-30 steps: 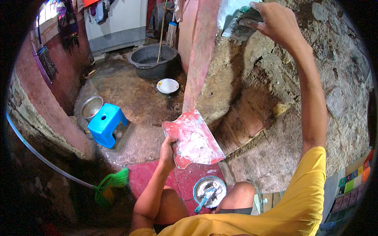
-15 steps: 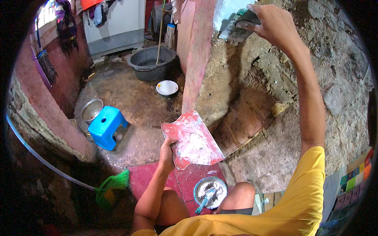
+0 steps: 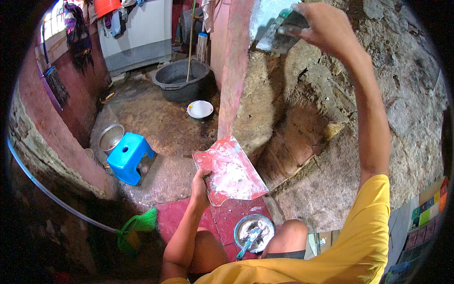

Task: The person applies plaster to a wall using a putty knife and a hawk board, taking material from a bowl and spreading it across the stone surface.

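My left hand (image 3: 201,182) grips the left edge of a red flat board (image 3: 236,173) smeared with white paste. At the upper right, my right hand (image 3: 324,29) is closed on a flat scraper (image 3: 274,38) with green on it, which lies against a white-coated patch (image 3: 265,14) at the top of the rough wall (image 3: 352,104). My fingers partly hide the scraper. Between my knees, a bowl of white paste (image 3: 243,229) sits on red tiles (image 3: 182,210), with a blue-handled tool (image 3: 248,244) resting in it.
A blue stool (image 3: 130,151), steel basin (image 3: 111,137), white dish (image 3: 200,109) and large grey tub (image 3: 179,80) stand on the stained floor. A pink wall edge (image 3: 229,99) rises ahead. A green broom (image 3: 139,225) lies at lower left; brooms and clothes hang farther back.
My right hand and scraper have moved left along the top of the wall. My left hand still holds the board, which sits slightly lower in view.
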Tool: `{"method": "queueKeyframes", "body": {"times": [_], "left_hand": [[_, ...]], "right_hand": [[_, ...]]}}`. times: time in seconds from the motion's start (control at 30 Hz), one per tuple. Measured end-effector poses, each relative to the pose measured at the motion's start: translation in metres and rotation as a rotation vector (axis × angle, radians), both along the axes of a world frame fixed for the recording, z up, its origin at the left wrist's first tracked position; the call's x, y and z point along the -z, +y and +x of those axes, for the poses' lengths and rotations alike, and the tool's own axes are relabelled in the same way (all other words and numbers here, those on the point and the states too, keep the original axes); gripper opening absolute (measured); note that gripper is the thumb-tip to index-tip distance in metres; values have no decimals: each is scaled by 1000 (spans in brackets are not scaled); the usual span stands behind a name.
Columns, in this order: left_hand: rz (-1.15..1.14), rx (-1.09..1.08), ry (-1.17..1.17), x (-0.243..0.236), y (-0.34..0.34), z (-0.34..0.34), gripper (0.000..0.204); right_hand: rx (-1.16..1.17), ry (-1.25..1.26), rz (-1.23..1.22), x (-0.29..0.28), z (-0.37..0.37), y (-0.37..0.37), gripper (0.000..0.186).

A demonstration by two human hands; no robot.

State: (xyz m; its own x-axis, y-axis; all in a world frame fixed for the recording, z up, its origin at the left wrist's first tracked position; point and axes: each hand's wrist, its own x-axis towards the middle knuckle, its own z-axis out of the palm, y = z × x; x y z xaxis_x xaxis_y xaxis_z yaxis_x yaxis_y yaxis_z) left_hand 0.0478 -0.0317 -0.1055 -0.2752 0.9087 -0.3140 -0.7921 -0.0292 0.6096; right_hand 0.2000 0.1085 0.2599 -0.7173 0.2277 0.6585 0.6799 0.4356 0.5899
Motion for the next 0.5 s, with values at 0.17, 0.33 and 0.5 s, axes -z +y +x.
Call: {"method": "queueKeyframes", "body": {"times": [0.17, 0.33, 0.5], "left_hand": [[-8, 11, 5, 0, 2, 0, 30], [31, -3, 4, 5, 2, -2, 30], [43, 28, 3, 6, 3, -2, 30]], "right_hand": [[-84, -79, 112, 6, 0, 19, 29], [2, 82, -13, -17, 2, 2, 16], [-48, -6, 12, -3, -4, 15, 19]]}}
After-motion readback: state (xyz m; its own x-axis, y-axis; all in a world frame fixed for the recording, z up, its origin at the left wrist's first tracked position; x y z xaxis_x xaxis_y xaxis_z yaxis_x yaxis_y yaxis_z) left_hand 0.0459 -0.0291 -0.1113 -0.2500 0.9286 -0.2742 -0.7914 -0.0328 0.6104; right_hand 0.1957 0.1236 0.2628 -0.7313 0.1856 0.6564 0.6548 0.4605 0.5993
